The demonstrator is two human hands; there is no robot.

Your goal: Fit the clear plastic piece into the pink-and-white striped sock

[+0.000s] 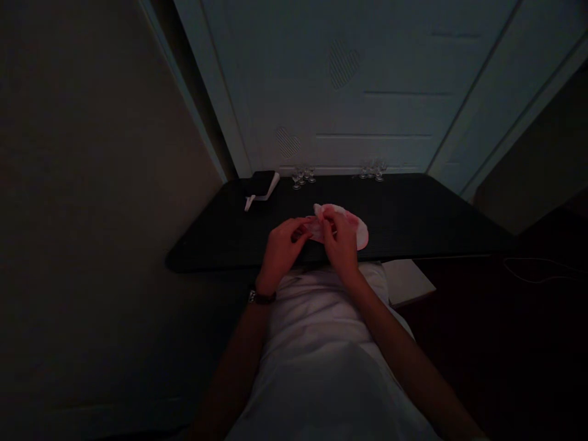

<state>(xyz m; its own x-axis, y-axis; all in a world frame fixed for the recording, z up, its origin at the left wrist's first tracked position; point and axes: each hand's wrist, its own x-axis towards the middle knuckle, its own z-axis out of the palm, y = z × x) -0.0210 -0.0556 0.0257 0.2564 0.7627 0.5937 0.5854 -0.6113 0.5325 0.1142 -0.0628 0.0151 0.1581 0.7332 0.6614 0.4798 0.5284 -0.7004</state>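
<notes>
Over the front part of the dark table, my left hand (287,242) is closed, thumb and fingers pinching what looks like a small clear glass (313,228); its outline is faint in the dim light. My right hand (340,239) grips a pink and white cloth (361,234), bunched at its left end against that glass. The rest of the cloth spreads out behind and to the right of my right hand. Both hands are close together, and the fingers partly hide the glass and the cloth.
On the black table (413,214), a group of small stemmed glasses (303,176) stands at the back, with another group of glasses (373,171) farther right. A dark-topped box or book (261,185) lies at the back left. Below the front edge sits a pale flat object (408,282).
</notes>
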